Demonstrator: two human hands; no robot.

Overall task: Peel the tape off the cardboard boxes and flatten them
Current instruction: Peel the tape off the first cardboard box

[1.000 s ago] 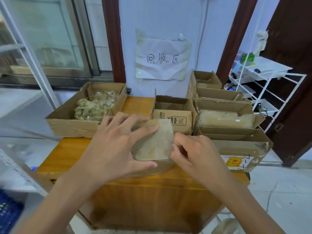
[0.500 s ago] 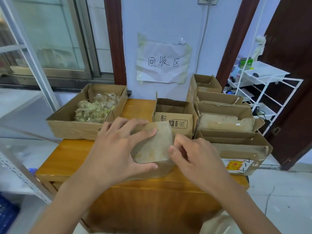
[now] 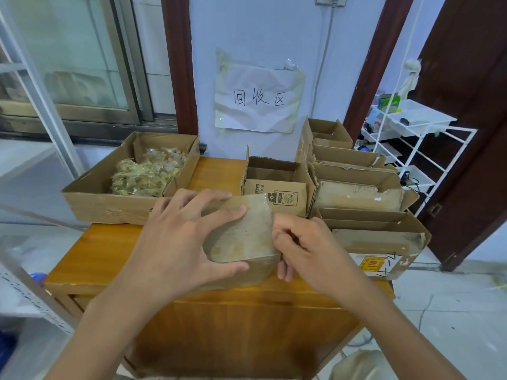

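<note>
A small taped cardboard box [image 3: 241, 234] stands on the wooden table [image 3: 104, 250] near its front edge. My left hand [image 3: 178, 237] grips the box from the left, fingers over its top face and thumb on its near side. My right hand [image 3: 301, 242] is at the box's right edge with fingers curled, pinching at the tape there. The pinched tape end itself is too small to see.
A wide open box [image 3: 104, 198] holding crumpled peeled tape [image 3: 148, 174] sits at the back left. An open printed box [image 3: 274, 185] stands behind my hands. Several open boxes [image 3: 356, 193] are stacked along the right. A white wire rack [image 3: 411, 138] stands beyond them.
My hands and the small box have stayed nearly in place. The right fingers have curled tighter against the box's right edge.
</note>
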